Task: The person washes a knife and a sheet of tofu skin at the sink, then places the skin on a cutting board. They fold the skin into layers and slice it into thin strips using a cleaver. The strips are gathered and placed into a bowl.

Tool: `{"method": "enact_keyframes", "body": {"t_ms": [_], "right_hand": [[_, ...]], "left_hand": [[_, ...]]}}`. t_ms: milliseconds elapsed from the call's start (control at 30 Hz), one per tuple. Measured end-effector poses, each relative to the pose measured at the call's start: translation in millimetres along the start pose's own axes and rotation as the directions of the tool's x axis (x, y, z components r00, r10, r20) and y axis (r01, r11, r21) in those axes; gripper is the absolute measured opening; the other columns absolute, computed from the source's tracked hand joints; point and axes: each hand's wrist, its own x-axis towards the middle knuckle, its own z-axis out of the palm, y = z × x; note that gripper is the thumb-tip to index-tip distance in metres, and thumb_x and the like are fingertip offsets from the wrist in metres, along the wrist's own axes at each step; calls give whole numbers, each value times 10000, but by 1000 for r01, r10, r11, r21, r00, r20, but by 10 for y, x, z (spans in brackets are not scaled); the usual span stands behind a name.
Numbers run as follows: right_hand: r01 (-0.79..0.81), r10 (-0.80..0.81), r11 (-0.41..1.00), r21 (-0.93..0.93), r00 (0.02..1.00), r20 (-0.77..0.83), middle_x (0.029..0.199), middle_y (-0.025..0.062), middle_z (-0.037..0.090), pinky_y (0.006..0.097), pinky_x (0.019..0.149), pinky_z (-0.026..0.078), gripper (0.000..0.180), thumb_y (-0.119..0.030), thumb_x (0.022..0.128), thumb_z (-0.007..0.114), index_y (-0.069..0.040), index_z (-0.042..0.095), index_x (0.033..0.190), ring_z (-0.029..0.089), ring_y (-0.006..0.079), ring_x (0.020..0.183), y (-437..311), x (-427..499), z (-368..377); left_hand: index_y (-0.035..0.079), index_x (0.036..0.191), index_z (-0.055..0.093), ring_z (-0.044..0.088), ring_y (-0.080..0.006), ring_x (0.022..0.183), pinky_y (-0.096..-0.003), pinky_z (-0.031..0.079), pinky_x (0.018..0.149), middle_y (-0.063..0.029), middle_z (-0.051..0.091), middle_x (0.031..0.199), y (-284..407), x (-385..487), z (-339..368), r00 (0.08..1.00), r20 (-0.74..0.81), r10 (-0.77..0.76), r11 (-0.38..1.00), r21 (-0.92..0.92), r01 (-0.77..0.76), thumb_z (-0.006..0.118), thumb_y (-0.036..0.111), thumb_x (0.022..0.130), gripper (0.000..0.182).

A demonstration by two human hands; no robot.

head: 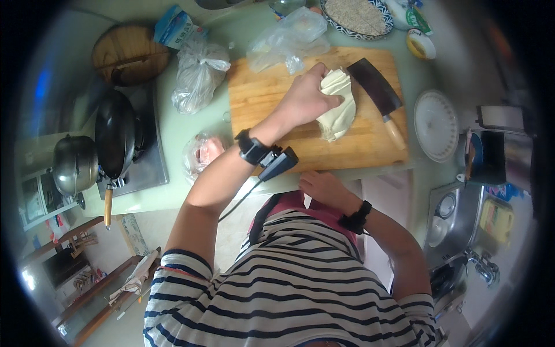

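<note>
My left hand (310, 96) grips the left edge of a stack of pale, flat sheets (340, 106), which look like tofu skin or dough, over a wooden cutting board (277, 147). Its thumb lies across the top sheet. To the right of the stack a cleaver (376, 86) with a dark blade and wooden handle lies on the board. My right hand (323, 186) is at the counter's front edge, just below the board, with its fingers curled; whether it holds anything does not show. A clear plastic bag (295, 39) overlaps the board's back edge.
Left of the board are a knotted plastic bag (199, 78), a bag with pink contents (208, 149), a wok (115, 134) and a steel pot (74, 165). A white plate (435, 126) sits at the right. Behind stand a patterned bowl (360, 17) and a small bowl (420, 44).
</note>
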Motion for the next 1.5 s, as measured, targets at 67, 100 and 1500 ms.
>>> {"method": "enact_keyframes", "body": {"t_ms": [67,100,1500], "right_hand": [[-53,72,988,147,988,-133,929,89,617,363,654,527,85,-130,834,613,-47,595,843,626,273,835,-26,-23,-135],[-142,162,973,182,982,-98,896,87,626,349,653,528,95,-137,846,627,-47,599,865,636,262,813,-29,-57,-233],[-819,687,555,-145,549,-477,1004,186,598,438,736,494,263,-158,845,686,-45,587,1061,617,361,861,1187,-390,-1256]], "left_hand": [[-57,1176,501,659,-248,932,-344,508,829,-179,666,1011,42,-58,47,997,-68,26,987,-159,-36,755,152,768,523],[-55,1202,489,655,-239,946,-340,511,839,-170,660,1042,14,-109,77,991,-134,-15,942,-334,-31,750,143,785,531],[64,1523,209,442,-423,1286,-447,340,1083,-277,478,1384,-1281,1673,-623,983,-175,55,823,565,55,606,416,913,809]]}}
